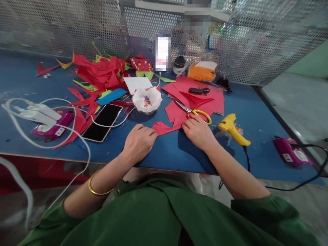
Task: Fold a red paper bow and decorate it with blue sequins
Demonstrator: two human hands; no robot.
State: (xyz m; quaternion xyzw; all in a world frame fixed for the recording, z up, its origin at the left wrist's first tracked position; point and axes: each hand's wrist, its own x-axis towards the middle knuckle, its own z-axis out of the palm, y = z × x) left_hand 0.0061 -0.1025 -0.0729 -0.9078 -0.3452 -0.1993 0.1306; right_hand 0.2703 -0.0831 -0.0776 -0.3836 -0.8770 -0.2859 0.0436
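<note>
**Folded red paper (166,128) on a blue tabletop (261,119)**

On the left sits one of two purple socket blocks (66,120), with two white charger plugs (38,115) and looping white cable (89,150). Farther back spreads one heap of red paper scraps (110,75) mixed with yellow-green bits, too tangled to count. Nearer lie one dark-screened smartphone (109,118) and one blue paper strip (111,97).

Near the centre, the left hand (140,140) has its fingers curled at the left end of the folded paper; one gold bangle (101,194) circles that forearm. Beyond it are one paper-lined bowl (138,99) holding small coloured pieces, one white card (135,84) and a second phone (162,54), upright and lit.

The right hand (196,130) has its fingers bent at the paper's right end, close against one pair of yellow-handled scissors (189,110). Whether either hand pinches or merely presses, I cannot tell. Red sheets (217,99) lie beyond, with one black-handled tool (197,90) on top. Farther right come one yellow glue gun (232,128) and the second purple block.

The blue surface is scattered with small specks; perforated metal panels (77,27) rise along its far side, and a pale green wall (310,58) shows at far right.
</note>
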